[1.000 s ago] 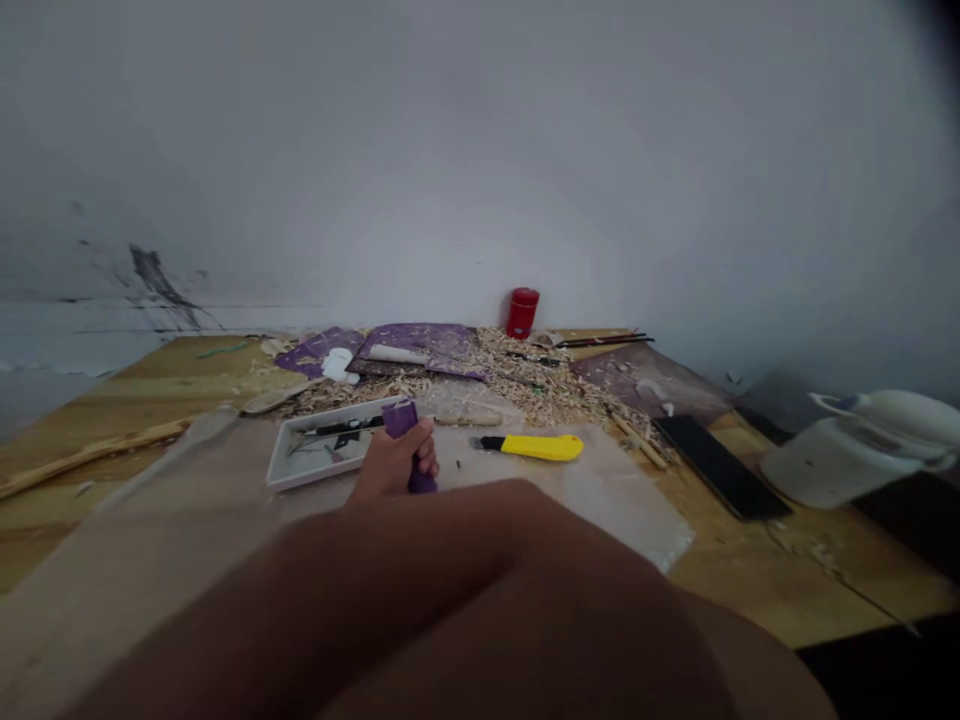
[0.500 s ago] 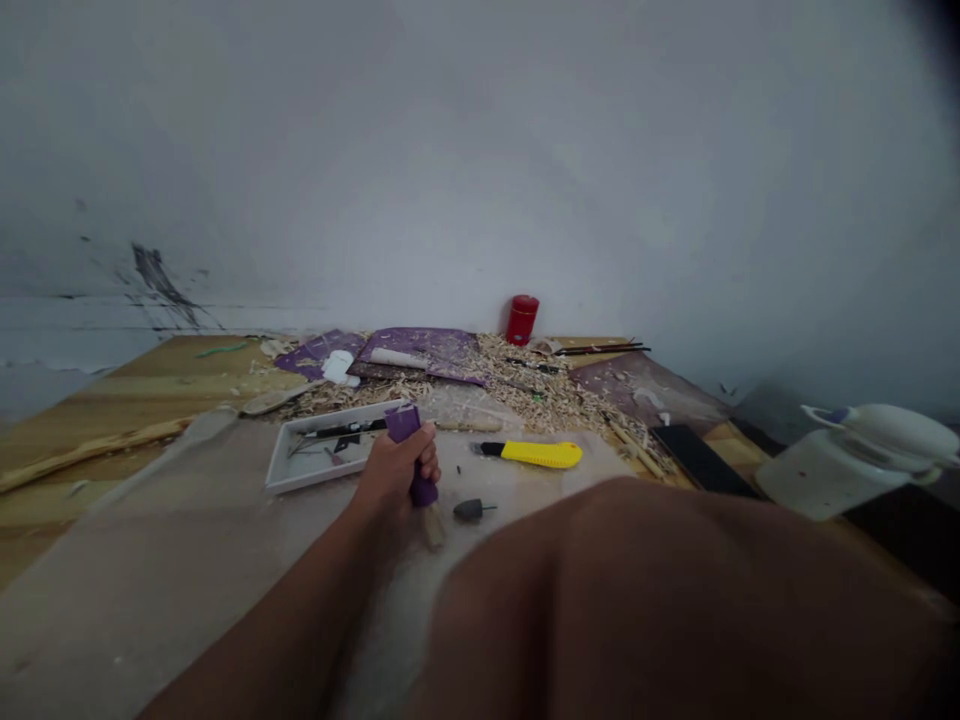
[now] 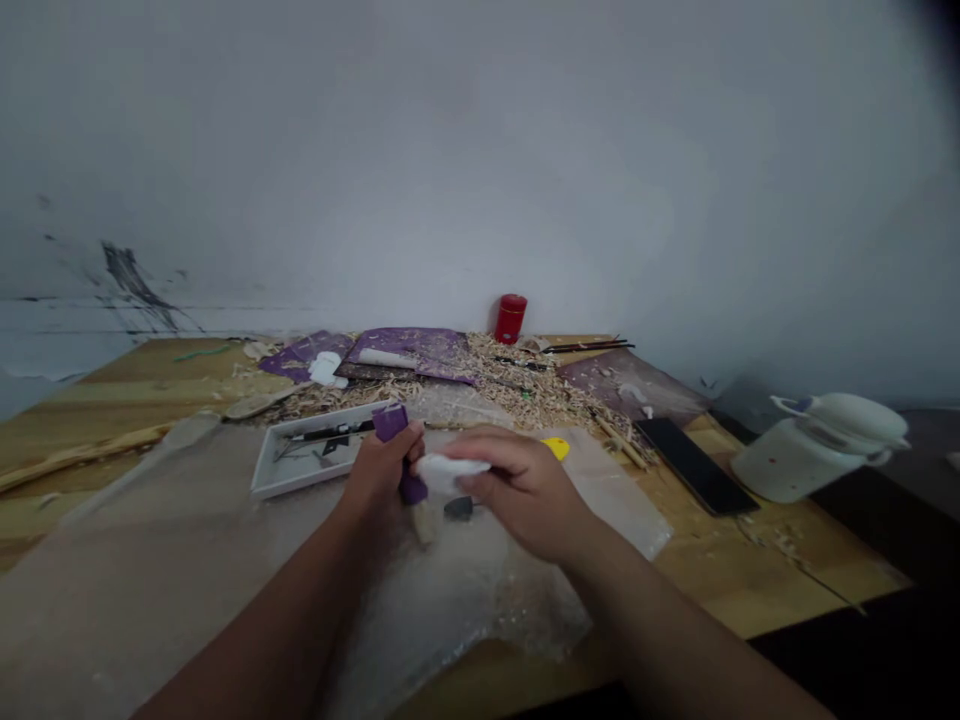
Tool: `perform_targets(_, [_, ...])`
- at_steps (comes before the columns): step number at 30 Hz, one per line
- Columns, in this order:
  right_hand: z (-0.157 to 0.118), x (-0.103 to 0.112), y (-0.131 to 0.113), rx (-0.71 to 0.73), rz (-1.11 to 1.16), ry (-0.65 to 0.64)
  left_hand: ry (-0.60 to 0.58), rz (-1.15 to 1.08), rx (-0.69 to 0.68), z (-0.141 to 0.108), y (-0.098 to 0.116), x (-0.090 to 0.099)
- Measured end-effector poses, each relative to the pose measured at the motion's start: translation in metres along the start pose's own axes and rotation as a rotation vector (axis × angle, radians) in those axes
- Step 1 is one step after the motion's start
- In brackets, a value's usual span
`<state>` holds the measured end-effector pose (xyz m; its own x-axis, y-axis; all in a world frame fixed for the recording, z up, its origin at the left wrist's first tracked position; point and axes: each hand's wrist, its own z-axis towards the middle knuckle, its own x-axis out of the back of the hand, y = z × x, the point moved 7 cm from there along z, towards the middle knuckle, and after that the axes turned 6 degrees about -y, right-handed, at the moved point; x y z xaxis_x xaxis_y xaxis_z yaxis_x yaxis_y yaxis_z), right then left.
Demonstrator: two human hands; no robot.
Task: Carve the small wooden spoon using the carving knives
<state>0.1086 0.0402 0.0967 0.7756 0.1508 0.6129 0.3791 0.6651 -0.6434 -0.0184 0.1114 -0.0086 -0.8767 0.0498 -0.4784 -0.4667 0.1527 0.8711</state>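
Purple handle [image 3: 391, 423] in left hand [image 3: 381, 468], right hand [image 3: 525, 490] pinching white wad [image 3: 448, 473]

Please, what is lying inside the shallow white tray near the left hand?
The shallow white tray holds a slim black-handled tool and small dark pieces. The left hand covers its near right corner, so what lies there cannot be seen.

1. We're in a small woodcarving workshop, beside a bare white wall [image 3: 450, 170]
2. Pale curled wood shavings [image 3: 517, 390] cover a light wooden workbench [image 3: 757, 570]
3. A shallow white tray [image 3: 259, 483] holds slim carving tools [image 3: 330, 433]
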Motion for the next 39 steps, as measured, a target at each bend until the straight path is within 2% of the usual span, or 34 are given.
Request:
perform_targets(1, [-0.005,0.006,0.026,-0.088,-0.057,0.053,-0.014,-0.005,-0.015,0.0,0.0,0.0])
perform_targets(3, [-0.028,0.031,0.083,-0.315,-0.262,0.16,-0.051,-0.03,-0.029,0.001,-0.002,-0.001])
perform_targets(5, [-0.059,0.07,0.133,-0.529,-0.479,0.279,-0.076,-0.056,-0.024,0.002,-0.004,-0.002])
perform_targets(7, [-0.085,0.106,0.169,-0.67,-0.668,0.344,-0.081,-0.077,-0.01,0.002,-0.006,-0.002])
perform_targets(9, [-0.099,0.128,0.195,-0.776,-0.769,0.287,-0.079,-0.105,0.006,0.003,-0.007,-0.002])
perform_targets(11, [-0.101,0.134,0.209,-0.837,-0.821,0.152,-0.077,-0.147,0.02,0.004,-0.006,-0.001])
perform_targets(12, [-0.097,0.133,0.208,-0.83,-0.857,0.118,-0.077,-0.173,0.023,0.004,-0.006,0.0])
perform_targets(14, [-0.082,0.128,0.188,-0.734,-0.935,0.167,-0.065,-0.231,0.014,0.006,-0.003,0.003])
perform_targets(16, [-0.06,0.113,0.151,-0.572,-0.936,0.279,-0.041,-0.296,-0.02,0.008,0.001,0.008])
perform_targets(17, [-0.047,0.097,0.132,-0.489,-0.855,0.256,-0.026,-0.332,-0.042,0.009,0.004,0.011])
perform_targets(18, [-0.033,0.076,0.113,-0.41,-0.757,0.19,-0.016,-0.372,-0.065,0.01,0.006,0.014])
perform_targets(20, [-0.008,0.023,0.076,-0.245,-0.599,-0.034,-0.006,-0.443,-0.111,0.011,0.012,0.018])
perform_targets(22, [0.008,-0.029,0.048,-0.129,-0.567,-0.24,0.008,-0.483,-0.164,0.01,0.019,0.021])
perform_targets(24, [0.016,-0.067,0.043,-0.158,-0.584,-0.362,0.028,-0.489,-0.217,0.007,0.025,0.023])
perform_targets(26, [0.019,-0.09,0.053,-0.258,-0.561,-0.434,0.049,-0.479,-0.258,0.004,0.028,0.023])
perform_targets(28, [0.022,-0.101,0.065,-0.32,-0.491,-0.439,0.058,-0.466,-0.283,0.002,0.029,0.022])
perform_targets(32, [0.023,-0.102,0.07,-0.302,-0.378,-0.421,0.031,-0.44,-0.284,0.001,0.027,0.017])
perform_targets(39, [0.01,-0.096,0.064,-0.302,-0.574,-0.533,0.105,-0.5,-0.317,0.003,0.036,0.031])
